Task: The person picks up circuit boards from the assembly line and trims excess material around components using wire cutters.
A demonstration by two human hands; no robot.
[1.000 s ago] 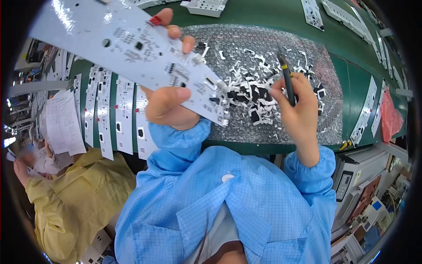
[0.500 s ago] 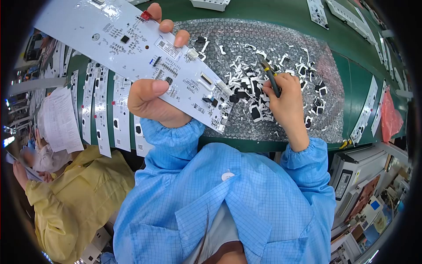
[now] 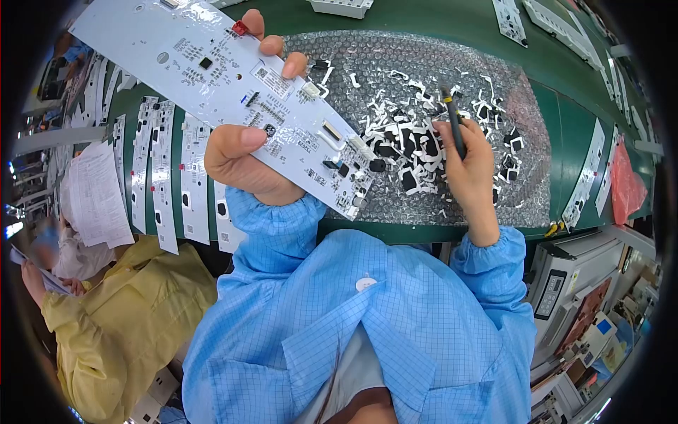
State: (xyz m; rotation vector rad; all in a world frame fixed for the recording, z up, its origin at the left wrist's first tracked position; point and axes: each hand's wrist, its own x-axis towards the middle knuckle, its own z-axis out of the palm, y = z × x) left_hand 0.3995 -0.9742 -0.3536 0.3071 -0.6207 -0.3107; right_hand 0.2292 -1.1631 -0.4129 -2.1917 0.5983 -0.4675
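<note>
A long white circuit board (image 3: 219,78) with chips, connectors and a red part is gripped in my left hand (image 3: 251,162), thumb on its face and fingers over the far edge. My right hand (image 3: 470,166) is closed around a dark tool with yellow bands (image 3: 454,120), its tip pointing away from me. Under and beside that hand, many small white and black pieces (image 3: 406,141) lie scattered on bubble wrap (image 3: 339,56). The lower right end of the board is over the wrap's left part.
Several white boards (image 3: 194,184) lie in a row at the left. More boards (image 3: 586,177) and a red bag (image 3: 627,185) are at the right. A person in yellow (image 3: 120,318) sits at the left, near hanging papers (image 3: 99,191). A machine (image 3: 554,290) stands at lower right.
The board in my left hand has shifted left and turned its face more to view. My right hand moved toward me and left, then slightly right again, with the tool now more upright.
</note>
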